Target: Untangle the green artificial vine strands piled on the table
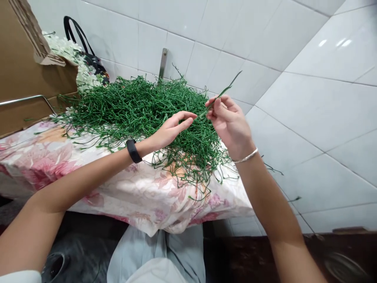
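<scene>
My right hand (229, 120) is raised over the right part of a heap, its thumb and fingers pinching a thin green artificial flower stem (230, 85). One end of the stem sticks up and to the right past the fingers. My left hand (176, 127), with a black band on the wrist, is closed at the fingertips around the stem's lower end, just left of the right hand. Below and behind both hands spreads a big tangled heap of green artificial stems (138, 102).
A floral cloth (141, 192) covers the table under the heap. At the left stand a cardboard box (59, 80), white artificial flowers (86, 76) and a black-handled bag (98, 65). A white tiled wall (294, 118) closes off the back and right. Loose stems lie near the front edge.
</scene>
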Demonstrator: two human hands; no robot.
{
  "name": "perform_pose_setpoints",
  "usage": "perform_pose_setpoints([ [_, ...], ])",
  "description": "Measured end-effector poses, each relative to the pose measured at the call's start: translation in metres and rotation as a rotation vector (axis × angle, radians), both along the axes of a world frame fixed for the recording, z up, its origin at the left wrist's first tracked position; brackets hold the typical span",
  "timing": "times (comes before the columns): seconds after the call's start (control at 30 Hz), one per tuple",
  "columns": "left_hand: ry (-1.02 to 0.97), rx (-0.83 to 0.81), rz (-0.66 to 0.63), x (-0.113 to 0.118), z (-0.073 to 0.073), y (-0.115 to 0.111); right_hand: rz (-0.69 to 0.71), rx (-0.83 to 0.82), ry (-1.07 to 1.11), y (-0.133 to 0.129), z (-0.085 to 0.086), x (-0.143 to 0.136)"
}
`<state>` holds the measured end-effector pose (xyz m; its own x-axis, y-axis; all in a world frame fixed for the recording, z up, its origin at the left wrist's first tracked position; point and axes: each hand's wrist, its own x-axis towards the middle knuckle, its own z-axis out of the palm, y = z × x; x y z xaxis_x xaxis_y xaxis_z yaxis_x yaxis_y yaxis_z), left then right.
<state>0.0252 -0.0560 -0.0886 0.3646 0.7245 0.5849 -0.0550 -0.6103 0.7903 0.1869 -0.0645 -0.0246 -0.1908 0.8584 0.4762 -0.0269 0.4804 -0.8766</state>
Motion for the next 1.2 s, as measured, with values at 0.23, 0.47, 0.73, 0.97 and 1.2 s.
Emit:
perform_pose_setpoints([
  [0.23, 0.060, 0.390, 0.295, -0.010, 0.013, 0.011, -0.021, 0.109, 0.019, 0.021, 0.022, -0.001],
  [0.47, 0.129, 0.548, 0.416, -0.011, 0.005, 0.011, -0.129, 0.122, -0.106, 0.041, 0.058, 0.005],
  [0.73, -0.022, 0.343, 0.337, -0.014, 0.044, 0.008, 0.019, 0.118, -0.105, 0.044, 0.083, 0.000],
  [0.97, -0.059, 0.111, -0.061, -0.007, 0.086, 0.023, 0.107, 0.124, -0.180, 0.038, 0.094, -0.013],
  [1.2, 0.122, -0.097, -0.474, -0.005, 0.071, 0.023, 0.296, 0.119, -0.147, 0.021, 0.089, -0.022],
])
